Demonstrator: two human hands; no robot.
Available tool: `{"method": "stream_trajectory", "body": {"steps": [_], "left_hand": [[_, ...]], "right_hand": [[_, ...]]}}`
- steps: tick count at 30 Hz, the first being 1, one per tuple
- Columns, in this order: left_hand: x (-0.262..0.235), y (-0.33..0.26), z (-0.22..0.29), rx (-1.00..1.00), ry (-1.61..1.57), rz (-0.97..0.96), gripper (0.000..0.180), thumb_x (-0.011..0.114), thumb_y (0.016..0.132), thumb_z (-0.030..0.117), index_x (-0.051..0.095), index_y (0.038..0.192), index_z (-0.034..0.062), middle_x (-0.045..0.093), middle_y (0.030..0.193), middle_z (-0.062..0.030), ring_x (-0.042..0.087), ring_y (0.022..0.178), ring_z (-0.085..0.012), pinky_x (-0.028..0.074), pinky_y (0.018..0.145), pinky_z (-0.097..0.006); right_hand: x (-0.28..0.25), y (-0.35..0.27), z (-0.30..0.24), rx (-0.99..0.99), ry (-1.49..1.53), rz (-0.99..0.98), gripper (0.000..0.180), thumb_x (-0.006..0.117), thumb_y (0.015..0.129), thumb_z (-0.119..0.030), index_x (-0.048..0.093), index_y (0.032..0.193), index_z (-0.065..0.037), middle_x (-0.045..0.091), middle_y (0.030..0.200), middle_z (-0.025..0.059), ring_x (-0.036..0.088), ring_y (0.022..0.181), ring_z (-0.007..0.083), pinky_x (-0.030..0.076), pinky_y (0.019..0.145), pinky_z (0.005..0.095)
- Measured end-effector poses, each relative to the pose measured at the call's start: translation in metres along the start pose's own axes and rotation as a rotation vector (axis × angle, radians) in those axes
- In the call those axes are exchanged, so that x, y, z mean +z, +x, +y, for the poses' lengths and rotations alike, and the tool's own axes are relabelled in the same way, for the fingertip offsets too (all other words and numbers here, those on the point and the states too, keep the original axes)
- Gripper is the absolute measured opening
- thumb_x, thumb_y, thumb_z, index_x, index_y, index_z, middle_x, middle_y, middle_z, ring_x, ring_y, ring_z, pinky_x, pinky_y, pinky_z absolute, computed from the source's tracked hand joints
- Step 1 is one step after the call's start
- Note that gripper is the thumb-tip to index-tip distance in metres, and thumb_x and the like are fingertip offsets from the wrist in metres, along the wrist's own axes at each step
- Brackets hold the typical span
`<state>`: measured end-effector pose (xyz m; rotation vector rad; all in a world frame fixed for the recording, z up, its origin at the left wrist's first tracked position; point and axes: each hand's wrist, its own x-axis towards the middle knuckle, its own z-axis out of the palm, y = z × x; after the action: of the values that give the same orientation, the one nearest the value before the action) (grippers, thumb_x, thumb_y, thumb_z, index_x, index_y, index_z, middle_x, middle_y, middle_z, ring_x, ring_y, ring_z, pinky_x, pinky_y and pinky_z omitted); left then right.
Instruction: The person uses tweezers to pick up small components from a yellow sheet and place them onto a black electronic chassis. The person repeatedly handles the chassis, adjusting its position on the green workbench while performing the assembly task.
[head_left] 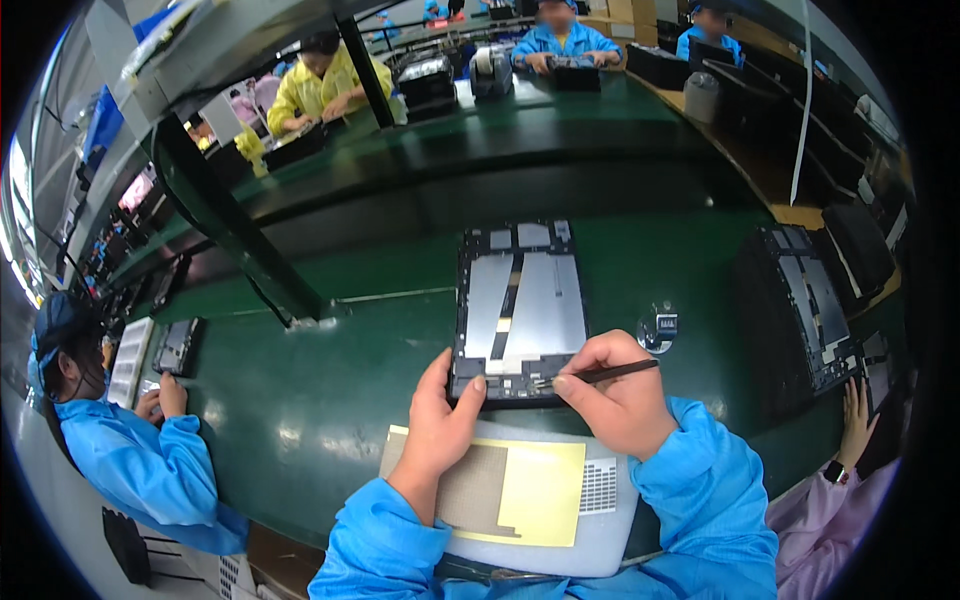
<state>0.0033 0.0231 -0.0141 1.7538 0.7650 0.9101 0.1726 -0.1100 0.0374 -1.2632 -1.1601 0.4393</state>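
An opened tablet (pixel 548 312) lies on the green bench in front of me, its silver inner plate and dark ribbon cable (pixel 511 300) exposed. My left hand (pixel 438 420) holds its near left corner, with the thumb on top and the fingers along the side. In my right hand (pixel 622 400) is a pair of dark tweezers (pixel 625 371), pinched between thumb and fingers. The tips point left, at the circuit board along the tablet's near edge. Whether they grip any small part cannot be made out.
Nearer me, a yellow backing sheet (pixel 545 480) and a sheet of small labels (pixel 599 487) lie on a white foam pad (pixel 612 540). A small dark part (pixel 666 324) sits right of the tablet. More tablets (pixel 815 300) are stacked far right. Co-workers sit around; a post (pixel 225 220) stands left.
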Motion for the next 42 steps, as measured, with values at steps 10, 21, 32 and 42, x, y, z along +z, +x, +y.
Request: {"method": "stream_trajectory", "body": {"steps": [10, 21, 32, 42], "left_hand": [[-0.003, -0.004, 0.001, 0.042, 0.191, -0.022, 0.050, 0.058, 0.091, 0.009, 0.040, 0.134, -0.0097, 0.059, 0.116, -0.0136, 0.057, 0.104, -0.0161, 0.046, 0.090, -0.029], [-0.002, -0.003, -0.001, 0.040, 0.183, -0.025, 0.050, 0.058, 0.091, 0.010, 0.041, 0.134, -0.0091, 0.059, 0.116, -0.0133, 0.056, 0.104, -0.0163, 0.046, 0.090, -0.029], [-0.003, -0.007, 0.010, -0.035, 0.196, 0.032, 0.054, 0.065, 0.086, 0.018, 0.046, 0.130, -0.0060, 0.050, 0.124, -0.0223, 0.048, 0.118, -0.0308, 0.038, 0.101, -0.036], [-0.001, -0.008, 0.015, -0.123, -0.257, 0.057, 0.050, 0.066, 0.084, 0.000, 0.046, 0.128, -0.0134, 0.060, 0.117, -0.0154, 0.060, 0.102, -0.0189, 0.047, 0.090, -0.029]], "right_hand": [[0.007, 0.000, 0.004, 0.104, -0.042, -0.145, 0.013, 0.069, 0.085, -0.007, 0.058, 0.087, -0.001, 0.060, 0.083, 0.0068, 0.058, 0.074, 0.0115, 0.047, 0.064, 0.0264], [0.007, 0.000, 0.013, 0.010, 0.044, -0.057, 0.013, 0.069, 0.084, -0.003, 0.057, 0.089, -0.001, 0.059, 0.084, 0.0063, 0.057, 0.075, 0.0114, 0.048, 0.064, 0.0262], [-0.018, 0.025, 0.055, 0.145, 0.025, 0.423, 0.014, 0.050, 0.098, -0.014, 0.053, 0.100, -0.001, 0.059, 0.088, 0.0059, 0.063, 0.076, 0.0130, 0.049, 0.068, 0.0268], [-0.003, 0.011, 0.069, 0.005, 0.075, 0.265, 0.027, 0.069, 0.082, -0.002, 0.051, 0.102, 0.001, 0.057, 0.085, 0.0047, 0.054, 0.077, 0.0085, 0.046, 0.068, 0.0238]]}}
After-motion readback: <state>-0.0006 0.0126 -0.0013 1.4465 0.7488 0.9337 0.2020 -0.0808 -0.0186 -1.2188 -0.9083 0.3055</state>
